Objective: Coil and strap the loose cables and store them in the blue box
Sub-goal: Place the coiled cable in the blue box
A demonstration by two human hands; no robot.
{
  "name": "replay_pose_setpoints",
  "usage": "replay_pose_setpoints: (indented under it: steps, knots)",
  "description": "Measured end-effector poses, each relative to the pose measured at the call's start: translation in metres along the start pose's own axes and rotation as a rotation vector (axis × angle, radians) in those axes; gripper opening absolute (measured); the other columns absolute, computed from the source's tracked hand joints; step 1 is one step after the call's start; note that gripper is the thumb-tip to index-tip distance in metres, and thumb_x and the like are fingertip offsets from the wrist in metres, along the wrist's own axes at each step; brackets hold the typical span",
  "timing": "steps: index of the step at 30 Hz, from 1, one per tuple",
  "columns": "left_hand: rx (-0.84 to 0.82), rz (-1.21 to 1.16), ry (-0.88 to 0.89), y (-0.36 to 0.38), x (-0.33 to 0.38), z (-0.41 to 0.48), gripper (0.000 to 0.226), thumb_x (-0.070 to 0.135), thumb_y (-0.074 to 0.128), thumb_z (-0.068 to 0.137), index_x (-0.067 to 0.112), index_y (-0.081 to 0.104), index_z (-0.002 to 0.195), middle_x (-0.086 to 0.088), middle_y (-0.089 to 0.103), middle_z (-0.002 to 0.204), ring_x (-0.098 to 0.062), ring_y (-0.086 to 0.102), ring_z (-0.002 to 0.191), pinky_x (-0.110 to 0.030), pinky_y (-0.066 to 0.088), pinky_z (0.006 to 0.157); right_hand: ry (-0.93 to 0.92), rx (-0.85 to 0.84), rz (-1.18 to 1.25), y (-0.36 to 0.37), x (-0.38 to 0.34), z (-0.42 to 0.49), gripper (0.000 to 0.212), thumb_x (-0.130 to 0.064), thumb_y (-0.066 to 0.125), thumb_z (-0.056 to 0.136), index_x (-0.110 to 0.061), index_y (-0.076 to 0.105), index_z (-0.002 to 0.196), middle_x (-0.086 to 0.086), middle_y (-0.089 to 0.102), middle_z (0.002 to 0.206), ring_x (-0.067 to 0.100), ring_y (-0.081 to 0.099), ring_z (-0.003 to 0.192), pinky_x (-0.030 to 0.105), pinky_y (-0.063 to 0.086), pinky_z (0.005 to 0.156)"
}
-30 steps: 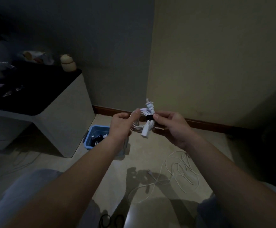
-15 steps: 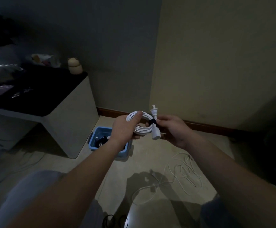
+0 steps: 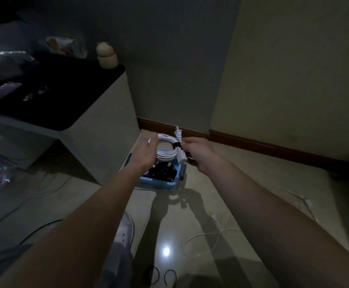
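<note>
view: head, the only one.
step: storing. The white cable coil point(image 3: 166, 153) was coiled and strapped, and was held in the air just above the blue box point(image 3: 159, 185), centre of frame.
left hand: point(image 3: 146, 154) gripped the coil's left side, thumb over the top turns.
right hand: point(image 3: 198, 154) pinched the coil at the black strap point(image 3: 176, 145), on the right side of the loop.
coil shape: flat round loop, several turns of smooth white flex. The plug point(image 3: 178, 134) stuck up above the strap and a blocky white connector point(image 3: 182, 159) hung below it.
box: blue plastic, rectangular, open top, on the floor just beside the white side of the table point(image 3: 98, 129). A tangle of black cables point(image 3: 163, 172) lay inside.
next move (judgement): lower the coil flat onto the black bundle, tuck the plug in, then let go with both hands. Space looked tight.
left to do: a loose white cable point(image 3: 211, 235) sprawled on the glossy tiled floor, lower right of centre. A second thin white cable point(image 3: 302, 202) lay at the far right. Both were uncoiled.
bottom edge: two dark loops point(image 3: 170, 276), possibly spare straps; too dark to tell.
</note>
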State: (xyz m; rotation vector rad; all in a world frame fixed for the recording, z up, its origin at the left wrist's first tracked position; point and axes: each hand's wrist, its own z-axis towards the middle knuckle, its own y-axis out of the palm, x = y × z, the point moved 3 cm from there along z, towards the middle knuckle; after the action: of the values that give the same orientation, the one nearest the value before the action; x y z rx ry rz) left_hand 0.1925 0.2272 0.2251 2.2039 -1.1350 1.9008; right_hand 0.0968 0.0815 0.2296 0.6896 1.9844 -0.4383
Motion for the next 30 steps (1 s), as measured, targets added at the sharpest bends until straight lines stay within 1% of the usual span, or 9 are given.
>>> replay_pose_setpoints:
  steps: [2,5,9,14,16,20,23,26,30]
  knots:
    - [-0.076,-0.026,-0.075,0.003,-0.023,0.027,0.053,0.054,0.031,0.104,0.007,0.050,0.120,-0.015,0.063,0.090,-0.022,0.058,0.072,-0.039,0.049,0.068,0.020,-0.021,-0.032,0.008,0.014,0.026,0.019,-0.005,0.060,0.097,-0.019,0.070,0.092,0.004,0.071,0.084,0.011,0.065,0.060,0.017,0.046,0.045]
    - [-0.151,-0.093,-0.152,0.016,-0.056,0.064,0.049,0.042,0.038,0.107,-0.002,0.054,0.122,-0.023,0.063,0.102,-0.025,0.062,0.081,-0.033,0.053,0.065,0.033,-0.021,-0.113,0.016,0.038,0.071,0.021,-0.002,0.060,0.095,-0.010,0.073,0.108,0.011,0.071,0.095,0.018,0.065,0.074,0.024,0.050,0.061]
    - [-0.113,-0.106,-0.230,0.035,-0.097,0.104,0.036,0.030,0.047,0.106,-0.002,0.061,0.097,-0.015,0.060,0.079,-0.016,0.061,0.060,-0.019,0.049,0.045,0.042,0.018,-0.245,0.024,0.077,0.130,0.022,-0.002,0.063,0.091,-0.004,0.073,0.110,0.010,0.069,0.086,0.018,0.062,0.070,0.025,0.049,0.063]
    - [-0.016,-0.023,-0.339,0.058,-0.150,0.139,0.034,0.025,0.059,0.101,0.001,0.060,0.077,-0.017,0.061,0.077,-0.026,0.063,0.067,-0.026,0.053,0.045,0.019,0.059,-0.511,0.040,0.119,0.173,0.025,-0.016,0.059,0.093,-0.019,0.074,0.113,0.007,0.071,0.119,0.029,0.064,0.108,0.040,0.051,0.098]
    - [-0.008,0.048,-0.367,0.066,-0.165,0.144,0.033,0.027,0.060,0.100,0.000,0.063,0.081,-0.016,0.063,0.080,-0.026,0.063,0.069,-0.026,0.052,0.043,0.001,0.062,-0.714,0.045,0.135,0.181,0.030,-0.020,0.053,0.093,-0.026,0.071,0.117,0.005,0.070,0.121,0.030,0.063,0.109,0.041,0.050,0.097]
    - [-0.017,0.381,-0.275,0.075,-0.179,0.149,0.040,0.037,0.058,0.100,-0.001,0.071,0.096,-0.017,0.070,0.094,-0.032,0.065,0.089,-0.028,0.040,0.069,-0.118,0.081,-1.093,0.051,0.159,0.183,0.031,-0.022,0.054,0.088,-0.031,0.068,0.115,0.010,0.063,0.116,0.034,0.055,0.106,0.040,0.047,0.089]
    - [0.002,0.571,-0.249,0.080,-0.179,0.150,0.040,0.044,0.060,0.097,0.004,0.066,0.090,-0.016,0.070,0.099,-0.030,0.063,0.083,-0.033,0.042,0.069,-0.389,0.131,-1.317,0.052,0.162,0.176,0.023,-0.020,0.065,0.085,-0.027,0.069,0.106,0.004,0.065,0.108,0.028,0.051,0.103,0.039,0.042,0.083]
    - [0.075,0.894,-0.211,0.083,-0.174,0.143,0.045,0.051,0.062,0.093,0.009,0.065,0.106,-0.011,0.060,0.116,-0.031,0.064,0.094,-0.038,0.045,0.069,-0.450,0.066,-1.420,0.050,0.164,0.171,0.024,-0.016,0.067,0.082,-0.029,0.073,0.102,0.001,0.068,0.100,0.025,0.051,0.103,0.037,0.036,0.082]
    - [0.105,0.853,-0.139,0.090,-0.168,0.138,0.019,0.017,0.060,0.096,0.003,0.066,0.107,-0.014,0.068,0.098,-0.030,0.068,0.088,-0.038,0.053,0.069,-0.420,-0.024,-1.340,0.047,0.161,0.164,0.034,-0.013,0.070,0.079,-0.030,0.073,0.109,0.003,0.069,0.102,0.026,0.052,0.104,0.037,0.036,0.084]
